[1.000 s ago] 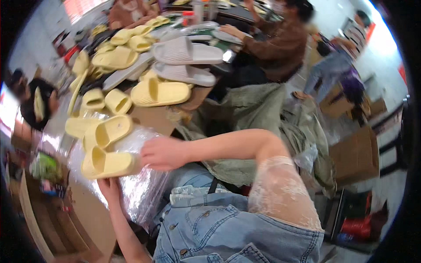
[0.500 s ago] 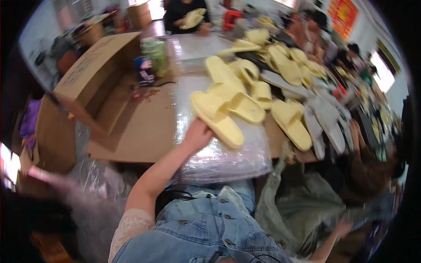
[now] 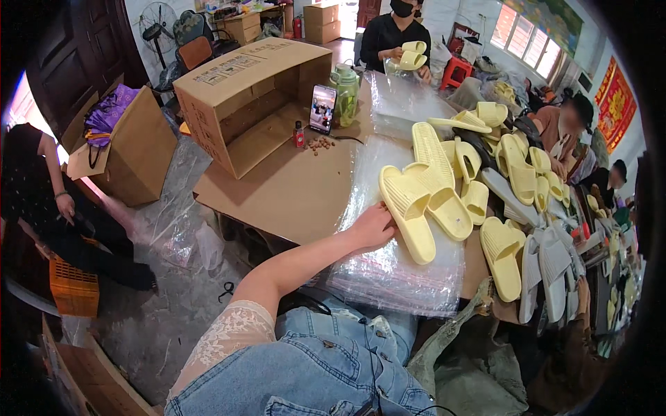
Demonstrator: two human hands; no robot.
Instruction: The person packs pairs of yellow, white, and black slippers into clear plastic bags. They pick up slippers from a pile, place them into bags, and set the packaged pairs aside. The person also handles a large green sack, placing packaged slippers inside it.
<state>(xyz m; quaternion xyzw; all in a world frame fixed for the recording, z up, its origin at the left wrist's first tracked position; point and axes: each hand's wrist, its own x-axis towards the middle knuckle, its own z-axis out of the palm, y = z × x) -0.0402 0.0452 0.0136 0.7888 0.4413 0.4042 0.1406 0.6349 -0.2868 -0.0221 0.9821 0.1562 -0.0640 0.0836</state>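
Note:
My left hand (image 3: 373, 226) reaches over the table and is closed on the edge of a pale yellow slipper (image 3: 408, 211). Its fingertips are hidden beneath that slipper. A matching yellow slipper (image 3: 449, 212) lies against it on the right, and both rest over a stack of clear plastic bags (image 3: 399, 284). Farther right, another yellow slipper (image 3: 501, 260) lies beside grey slippers (image 3: 553, 260), with a heap of yellow slippers (image 3: 517, 163) behind them. My right hand is out of the picture.
On the cardboard-covered table stand an open carton (image 3: 243, 111), a phone (image 3: 322, 109), a green bottle (image 3: 345, 93) and a small red bottle (image 3: 299, 134). Across the table a person (image 3: 395, 41) holds yellow slippers. Another person (image 3: 52, 194) sits at far left. Grey-green sacking (image 3: 479, 367) hangs at lower right.
The view has swung left, bringing the floor and the person at far left into sight. My right hand, seen before at lower right, has left the picture. My left hand stays at the yellow slipper.

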